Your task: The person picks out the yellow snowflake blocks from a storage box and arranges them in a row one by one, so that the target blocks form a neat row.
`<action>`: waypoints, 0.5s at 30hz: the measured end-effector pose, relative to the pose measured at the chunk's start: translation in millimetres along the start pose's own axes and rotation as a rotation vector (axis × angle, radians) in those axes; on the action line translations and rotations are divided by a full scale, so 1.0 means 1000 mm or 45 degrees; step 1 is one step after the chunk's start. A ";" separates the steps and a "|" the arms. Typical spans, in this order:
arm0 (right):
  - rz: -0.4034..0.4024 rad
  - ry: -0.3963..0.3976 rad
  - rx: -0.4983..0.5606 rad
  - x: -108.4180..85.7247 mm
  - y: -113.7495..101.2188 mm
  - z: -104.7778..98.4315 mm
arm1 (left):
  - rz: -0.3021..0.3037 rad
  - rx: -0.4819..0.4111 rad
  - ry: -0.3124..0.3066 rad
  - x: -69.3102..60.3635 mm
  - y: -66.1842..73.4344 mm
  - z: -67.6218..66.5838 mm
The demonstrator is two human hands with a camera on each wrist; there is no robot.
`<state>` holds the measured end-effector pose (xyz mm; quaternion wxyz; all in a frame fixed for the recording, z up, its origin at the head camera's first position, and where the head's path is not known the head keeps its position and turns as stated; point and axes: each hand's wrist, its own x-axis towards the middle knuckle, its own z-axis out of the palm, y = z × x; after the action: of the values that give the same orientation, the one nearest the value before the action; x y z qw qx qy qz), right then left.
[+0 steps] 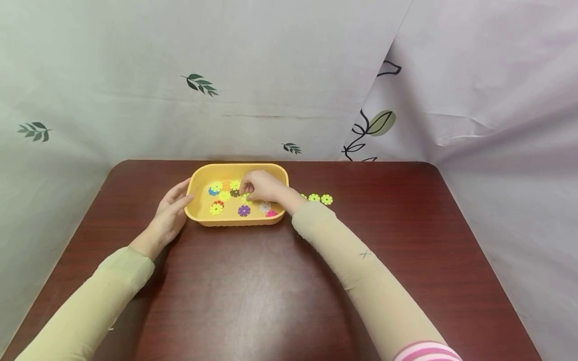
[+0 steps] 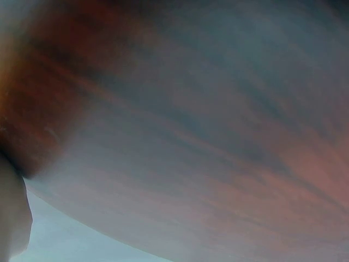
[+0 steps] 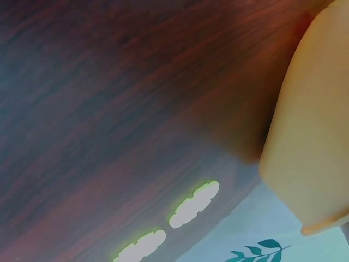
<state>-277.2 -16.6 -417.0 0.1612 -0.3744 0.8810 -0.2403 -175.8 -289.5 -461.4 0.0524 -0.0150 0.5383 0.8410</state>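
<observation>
Pale sleeves (image 1: 361, 271) nearest; left hand (image 1: 168, 216) grips the yellow tub (image 1: 237, 222) at its left end, likely steadying it. Right hand (image 1: 266, 186), fingers curled, over discs (image 1: 244, 210) inside; cannot tell if one is pinched.

a yellow round-cornered tray (image 1: 237, 222) sits upright, mixed-colour flower-shaped discs (image 1: 244, 211) scattered inside and yellow-green discs (image 1: 326, 199) in a row beside it.

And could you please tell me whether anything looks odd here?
Nothing looks spilled: the yellow-green flower-shaped discs outside the rounded yellow tray form a neat row. One slight oddity is the small dark cross-shaped mark on the beige right sleeve, which is otherwise plain there.
</observation>
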 end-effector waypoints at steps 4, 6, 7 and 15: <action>0.015 0.000 0.022 -0.002 -0.001 -0.003 | -0.008 0.012 0.006 0.000 0.000 0.000; 0.017 -0.003 0.025 -0.003 -0.002 -0.006 | -0.006 0.007 0.007 0.000 -0.001 0.000; 0.015 -0.005 0.028 -0.004 -0.002 -0.008 | -0.004 0.005 0.007 0.001 -0.001 0.000; -0.008 0.048 0.038 -0.011 0.000 -0.022 | 0.010 -0.003 -0.008 0.001 -0.001 -0.001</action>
<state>-280.0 -2.0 -397.3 0.1492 -0.3700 0.8790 -0.2610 -176.6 -290.2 -462.8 0.0507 -0.0103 0.5371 0.8419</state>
